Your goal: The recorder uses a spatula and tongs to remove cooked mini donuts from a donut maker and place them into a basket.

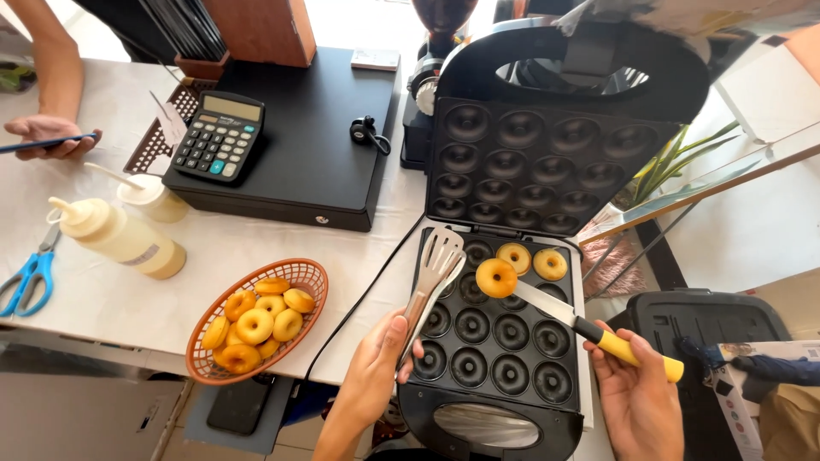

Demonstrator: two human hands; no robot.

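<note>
My left hand [376,363] grips metal tongs [436,269] whose slotted ends hover over the left side of an open black mini-donut maker [500,341]. My right hand [636,388] holds a yellow-handled knife [589,329], and a golden mini donut [496,277] rides on its blade tip above the lower plate. Two more donuts [514,256] [550,264] sit in the plate's far row. The lid [547,162] stands raised, its moulds bare. To the left, an orange basket [295,273] holds several finished donuts.
A squeeze bottle [120,237], a lidded cup [154,198] and blue scissors [30,280] lie on the white counter at left. A calculator [218,137] rests on a black cash drawer [316,145]. Another person's hand [47,132] holds a phone at far left. A black bin [709,320] stands right.
</note>
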